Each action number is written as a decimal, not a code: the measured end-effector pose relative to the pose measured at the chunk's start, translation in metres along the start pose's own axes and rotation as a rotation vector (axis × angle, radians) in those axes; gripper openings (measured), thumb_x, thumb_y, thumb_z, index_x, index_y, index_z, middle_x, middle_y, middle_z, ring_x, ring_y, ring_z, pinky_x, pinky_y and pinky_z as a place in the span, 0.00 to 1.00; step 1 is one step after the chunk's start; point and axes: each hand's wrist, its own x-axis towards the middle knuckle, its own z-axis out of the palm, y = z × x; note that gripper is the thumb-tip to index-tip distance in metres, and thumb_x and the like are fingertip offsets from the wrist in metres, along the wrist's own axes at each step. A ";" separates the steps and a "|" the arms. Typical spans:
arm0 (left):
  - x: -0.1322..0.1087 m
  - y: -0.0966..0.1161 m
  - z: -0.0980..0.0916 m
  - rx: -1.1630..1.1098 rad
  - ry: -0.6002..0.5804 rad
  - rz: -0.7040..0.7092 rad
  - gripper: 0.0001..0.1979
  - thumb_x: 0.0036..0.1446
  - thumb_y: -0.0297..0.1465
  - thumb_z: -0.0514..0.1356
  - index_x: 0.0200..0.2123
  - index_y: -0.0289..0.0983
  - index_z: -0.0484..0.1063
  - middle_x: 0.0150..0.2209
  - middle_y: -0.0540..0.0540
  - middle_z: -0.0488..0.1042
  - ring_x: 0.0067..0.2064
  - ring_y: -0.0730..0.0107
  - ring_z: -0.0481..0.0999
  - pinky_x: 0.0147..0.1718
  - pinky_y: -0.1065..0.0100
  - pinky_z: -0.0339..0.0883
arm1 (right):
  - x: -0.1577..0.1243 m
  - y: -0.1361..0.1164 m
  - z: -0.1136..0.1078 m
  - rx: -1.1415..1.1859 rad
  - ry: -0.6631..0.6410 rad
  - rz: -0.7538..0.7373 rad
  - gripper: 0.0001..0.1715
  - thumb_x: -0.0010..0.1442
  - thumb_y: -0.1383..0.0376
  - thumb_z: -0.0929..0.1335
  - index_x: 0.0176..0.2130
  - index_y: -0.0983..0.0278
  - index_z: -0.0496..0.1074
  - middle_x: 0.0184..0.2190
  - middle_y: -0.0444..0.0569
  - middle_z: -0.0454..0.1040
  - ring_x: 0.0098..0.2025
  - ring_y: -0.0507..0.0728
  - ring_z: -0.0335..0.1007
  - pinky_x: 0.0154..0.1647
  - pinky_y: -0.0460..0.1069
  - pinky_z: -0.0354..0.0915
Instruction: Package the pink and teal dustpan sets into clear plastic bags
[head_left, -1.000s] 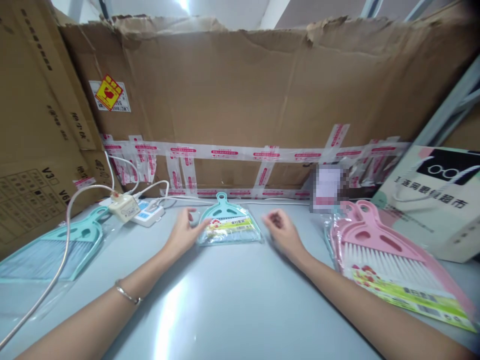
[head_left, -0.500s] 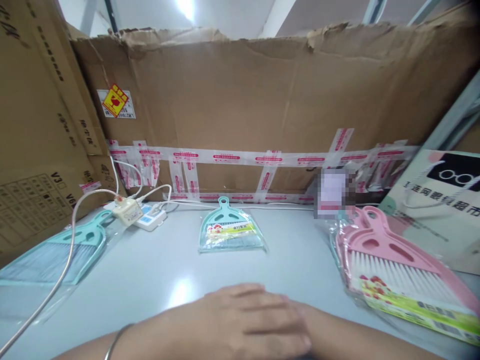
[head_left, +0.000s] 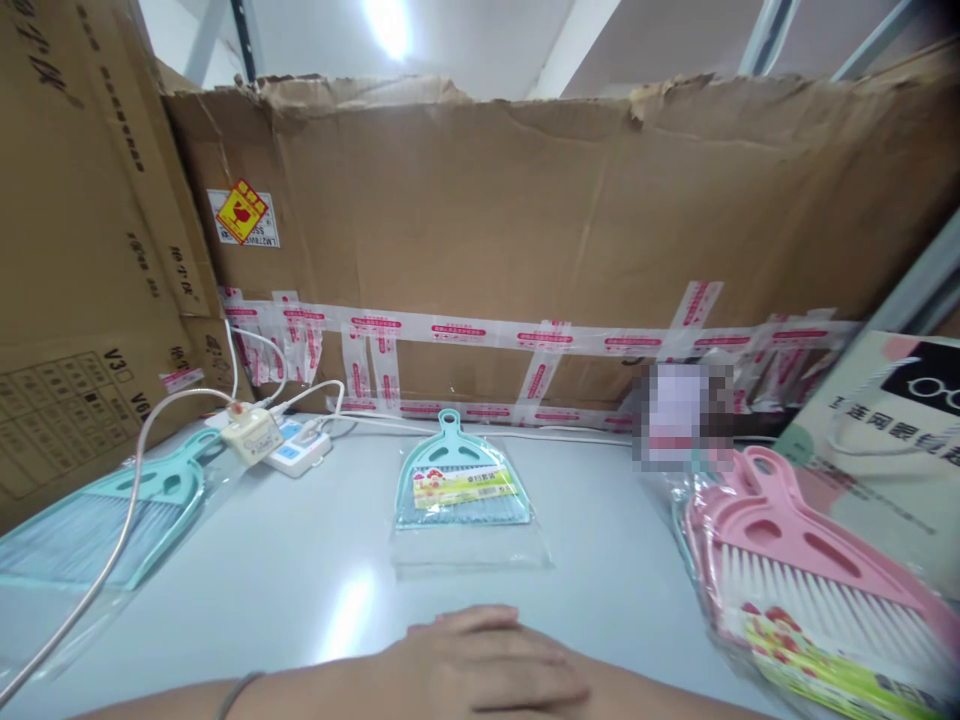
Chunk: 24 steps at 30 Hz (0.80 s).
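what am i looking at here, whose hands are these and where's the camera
The camera sits on a person's head and looks forward and down, so the hands at the bottom edge are the wearer's own. There is no machine. The left hand lies flat on the grey table, seemingly over the right hand, which is hidden, so its state cannot be told. Neither holds anything. In the middle lies a small teal brush-and-dustpan set in a clear bag. A larger teal brush set lies at the left, a pink brush-and-dustpan set at the right. A white power strip with cables sits at the back left, before taped cardboard walls.
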 end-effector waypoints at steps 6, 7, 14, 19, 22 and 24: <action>0.010 -0.027 -0.054 0.099 0.538 -0.083 0.15 0.60 0.29 0.48 0.49 0.40 0.67 0.45 0.43 0.73 0.49 0.64 0.70 0.50 0.61 0.61 | 0.043 -0.001 -0.030 -0.031 0.023 -0.201 0.14 0.59 0.67 0.60 0.43 0.65 0.70 0.39 0.53 0.76 0.43 0.56 0.72 0.44 0.52 0.69; 0.011 -0.037 -0.060 0.082 0.652 -0.252 0.13 0.60 0.30 0.47 0.44 0.39 0.69 0.42 0.44 0.74 0.47 0.65 0.70 0.49 0.62 0.61 | 0.046 0.003 -0.032 -0.078 0.049 -0.169 0.13 0.59 0.68 0.60 0.41 0.66 0.70 0.39 0.54 0.76 0.43 0.56 0.71 0.45 0.52 0.68; 0.010 -0.107 -0.063 -0.305 0.844 -0.983 0.16 0.50 0.36 0.55 0.42 0.34 0.69 0.43 0.42 0.73 0.45 0.61 0.72 0.44 0.64 0.63 | 0.044 0.026 -0.024 -0.277 -0.012 -0.053 0.13 0.59 0.71 0.59 0.39 0.66 0.72 0.39 0.55 0.75 0.42 0.59 0.71 0.43 0.54 0.68; 0.021 -0.109 -0.069 -0.390 0.788 -1.059 0.19 0.44 0.34 0.61 0.41 0.34 0.69 0.35 0.44 0.75 0.34 0.65 0.73 0.32 0.69 0.63 | 0.045 0.025 -0.023 -0.286 -0.035 -0.058 0.13 0.60 0.70 0.60 0.40 0.66 0.72 0.38 0.54 0.75 0.41 0.58 0.71 0.43 0.53 0.68; 0.023 -0.101 -0.077 -0.495 0.718 -1.084 0.14 0.41 0.37 0.63 0.30 0.33 0.72 0.25 0.47 0.74 0.24 0.68 0.70 0.23 0.70 0.59 | 0.043 0.025 -0.024 -0.280 -0.053 -0.060 0.14 0.60 0.69 0.60 0.41 0.66 0.72 0.40 0.55 0.75 0.42 0.59 0.71 0.44 0.54 0.67; 0.022 -0.097 -0.079 -0.567 0.707 -1.077 0.12 0.40 0.37 0.63 0.24 0.34 0.71 0.21 0.48 0.73 0.22 0.69 0.69 0.21 0.71 0.58 | 0.042 0.025 -0.024 -0.245 -0.057 -0.051 0.15 0.60 0.68 0.59 0.41 0.66 0.72 0.41 0.56 0.75 0.43 0.59 0.71 0.44 0.54 0.67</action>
